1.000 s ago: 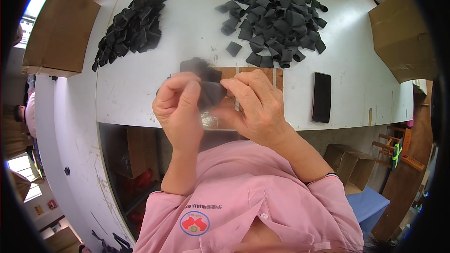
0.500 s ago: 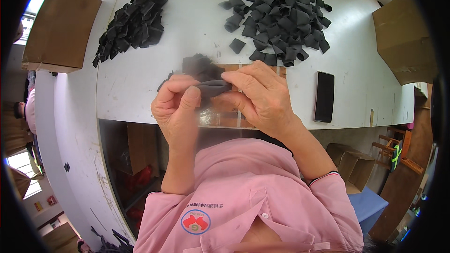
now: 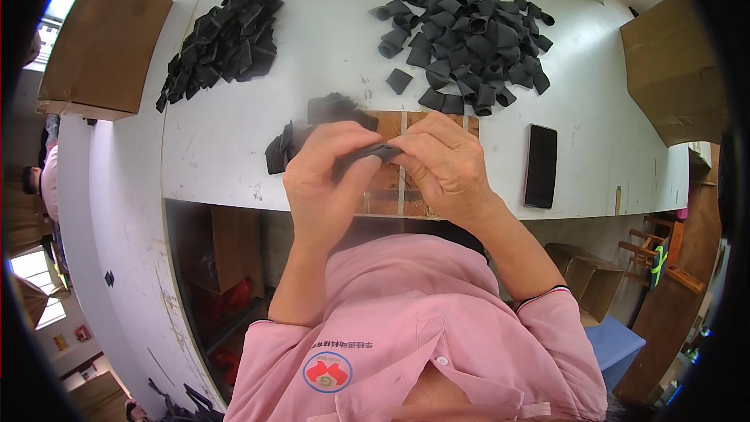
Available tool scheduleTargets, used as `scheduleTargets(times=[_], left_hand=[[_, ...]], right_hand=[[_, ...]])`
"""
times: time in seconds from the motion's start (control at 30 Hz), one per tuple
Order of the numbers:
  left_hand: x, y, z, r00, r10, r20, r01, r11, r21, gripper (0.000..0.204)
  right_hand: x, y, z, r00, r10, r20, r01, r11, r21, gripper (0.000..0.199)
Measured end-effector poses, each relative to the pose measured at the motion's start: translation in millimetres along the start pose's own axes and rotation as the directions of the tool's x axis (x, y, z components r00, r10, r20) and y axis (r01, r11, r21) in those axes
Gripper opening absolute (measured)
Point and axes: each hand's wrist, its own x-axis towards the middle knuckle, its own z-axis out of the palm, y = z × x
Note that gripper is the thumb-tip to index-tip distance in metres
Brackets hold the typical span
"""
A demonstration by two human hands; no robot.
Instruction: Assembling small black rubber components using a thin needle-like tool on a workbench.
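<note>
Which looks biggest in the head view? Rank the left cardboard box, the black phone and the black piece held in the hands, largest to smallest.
1. Left cardboard box, clearly largest.
2. Black phone.
3. Black piece pinched between the left hand and right hand; partly hidden and nearer the camera, so its true size is unsure.

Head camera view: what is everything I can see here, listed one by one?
Black piece: one, pinched between both hands.
Small black pile: one, on the table behind the hands.
Left heap of black pieces: one, far left of the table.
Right heap of black pieces: one, larger, far right.
Phone: one, black, flat near the table's front edge.
Cardboard boxes: two, brown, one at each side.
Table: one, white.
Left hand, right hand: raised together.
</note>
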Motion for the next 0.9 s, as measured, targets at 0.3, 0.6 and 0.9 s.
scheduleTargets(times=[0.3, 0.6, 0.9], left_hand=[[-2.7, -4.3, 1.8, 0.998, 0.066, 0.017, -0.066, 0.997, 0.031, 0.015], [-5.6, -15.0, -3.0, 0.991, 0.126, 0.046, -0.129, 0.989, 0.076, 0.017], [3.5, -11.3, 2.6, 0.98, 0.183, 0.077, -0.19, 0.976, 0.107, 0.014]], right_hand=[[18.8, -19.5, -12.4, 0.993, 0.035, 0.112, -0.023, 0.994, -0.107, 0.014], [6.9, -5.4, 3.4, 0.999, -0.038, 0.026, 0.04, 0.996, -0.086, 0.015], [1.1, -3.2, 9.8, 0.996, -0.005, -0.093, 0.007, 1.0, 0.013, 0.018]])
